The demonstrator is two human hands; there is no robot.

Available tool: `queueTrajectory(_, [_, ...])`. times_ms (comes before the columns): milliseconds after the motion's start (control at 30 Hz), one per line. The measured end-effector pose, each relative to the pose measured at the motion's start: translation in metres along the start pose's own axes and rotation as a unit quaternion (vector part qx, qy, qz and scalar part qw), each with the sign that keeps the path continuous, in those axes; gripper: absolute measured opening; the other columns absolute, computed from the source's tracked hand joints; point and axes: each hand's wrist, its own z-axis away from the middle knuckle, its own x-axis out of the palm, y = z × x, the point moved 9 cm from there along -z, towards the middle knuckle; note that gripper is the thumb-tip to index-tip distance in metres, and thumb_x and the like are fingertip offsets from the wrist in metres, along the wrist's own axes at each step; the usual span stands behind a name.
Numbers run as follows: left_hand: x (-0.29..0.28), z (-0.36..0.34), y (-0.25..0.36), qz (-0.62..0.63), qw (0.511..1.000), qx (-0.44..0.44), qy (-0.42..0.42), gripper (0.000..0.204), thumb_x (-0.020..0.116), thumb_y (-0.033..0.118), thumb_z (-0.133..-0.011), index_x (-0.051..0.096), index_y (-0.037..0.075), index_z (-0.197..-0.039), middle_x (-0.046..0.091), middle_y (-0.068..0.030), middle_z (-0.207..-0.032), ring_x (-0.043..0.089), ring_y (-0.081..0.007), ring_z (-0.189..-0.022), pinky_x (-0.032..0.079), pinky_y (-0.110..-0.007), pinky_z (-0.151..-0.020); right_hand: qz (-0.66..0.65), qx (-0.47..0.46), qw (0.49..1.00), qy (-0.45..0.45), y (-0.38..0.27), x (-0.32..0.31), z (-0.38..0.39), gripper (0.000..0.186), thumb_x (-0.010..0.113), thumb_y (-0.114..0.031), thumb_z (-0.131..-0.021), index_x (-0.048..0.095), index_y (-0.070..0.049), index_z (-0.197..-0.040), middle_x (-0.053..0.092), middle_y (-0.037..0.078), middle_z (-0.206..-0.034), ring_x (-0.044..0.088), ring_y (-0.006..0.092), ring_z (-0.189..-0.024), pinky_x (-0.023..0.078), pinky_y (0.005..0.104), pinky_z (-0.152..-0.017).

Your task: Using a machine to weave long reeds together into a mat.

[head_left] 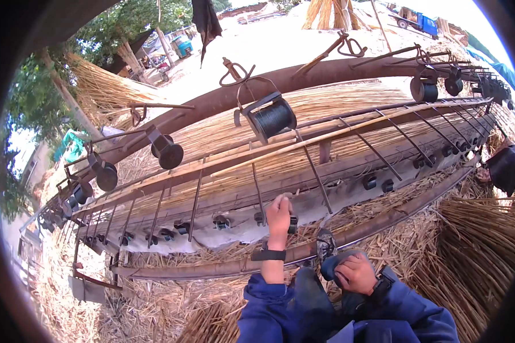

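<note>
Curled left hand (pixel 279 216), contents unclear, is held near small black spool (pixel 293 225); rounded dark-blue item (pixel 329 266) is touched by right hand (pixel 356 273), grip unclear.

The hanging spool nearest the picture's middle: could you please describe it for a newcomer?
Find the thick brown beam arching across the picture. Just below its middle hangs a spool of dark strand, visibly larger than the other hanging spools.

Open-air reed-working yard: wire spools (pixel 274 120) hang along a rusty pipe (pixel 209 102), trees (pixel 114 26) beyond it, reed bundles (pixel 475 246) nearer.
</note>
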Motion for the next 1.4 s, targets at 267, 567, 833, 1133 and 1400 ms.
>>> queueTrajectory(267, [0.012, 0.088, -0.039, 0.319, 0.930, -0.155, -0.096, 0.020, 0.046, 0.012, -0.092, 0.055, -0.004, -0.100, 0.045, 0.0005, -0.063, 0.045, -0.0104, -0.062, 0.042, -0.024, -0.064, -0.003, 0.019, 1.000, -0.018, 0.001, 0.004, 0.001, 0.013, 0.066, -0.013, -0.068, 0.060, -0.009, -0.079, 0.058, 0.002, -0.076, 0.055, 0.0184, -0.076, 0.039, 0.0342, -0.068])
queueTrajectory(567, [-0.004, 0.094, -0.080, 0.041, 0.988, -0.146, -0.040, 0.049, 0.054, 0.012, -0.086, 0.032, -0.004, -0.128, 0.048, -0.0179, -0.119, 0.048, -0.0229, -0.110, 0.039, -0.032, -0.093, -0.013, 0.007, 1.000, 0.007, -0.006, 0.001, -0.002, 0.012, 0.066, -0.011, -0.067, 0.060, -0.009, -0.077, 0.057, 0.002, -0.074, 0.055, 0.0194, -0.074, 0.039, 0.0335, -0.068])
queueTrajectory(833, [0.026, 0.243, -0.087, 0.011, 0.981, -0.120, -0.150, 0.025, 0.056, 0.011, -0.085, 0.056, -0.001, -0.107, 0.063, -0.0116, -0.099, 0.060, -0.0166, -0.092, 0.046, -0.027, -0.082, -0.051, 0.027, 0.998, 0.038, -0.008, -0.004, 0.000, 0.008, 0.064, -0.008, -0.067, 0.058, -0.008, -0.072, 0.057, 0.005, -0.069, 0.054, 0.0233, -0.071, 0.040, 0.0356, -0.067])
queueTrajectory(1133, [0.015, 0.317, -0.042, -0.114, 0.973, -0.089, -0.179, 0.025, 0.052, 0.018, -0.087, 0.056, 0.001, -0.105, 0.063, -0.0129, -0.097, 0.061, -0.0246, -0.092, 0.046, -0.031, -0.079, -0.085, -0.035, 0.995, 0.044, -0.042, -0.021, 0.006, 0.007, 0.061, -0.005, -0.068, 0.056, -0.006, -0.072, 0.058, 0.007, -0.069, 0.054, 0.0267, -0.071, 0.038, 0.0396, -0.076])
queueTrajectory(1400, [0.026, 0.317, -0.025, -0.057, 0.982, -0.074, -0.167, 0.026, 0.053, 0.018, -0.085, 0.057, -0.001, -0.102, 0.063, -0.0140, -0.098, 0.061, -0.0254, -0.092, 0.047, -0.032, -0.080, -0.071, 0.002, 0.997, 0.029, -0.010, 0.005, 0.023, 0.005, 0.058, -0.005, -0.071, 0.055, -0.005, -0.075, 0.057, 0.008, -0.074, 0.053, 0.0276, -0.078, 0.036, 0.0414, -0.078])
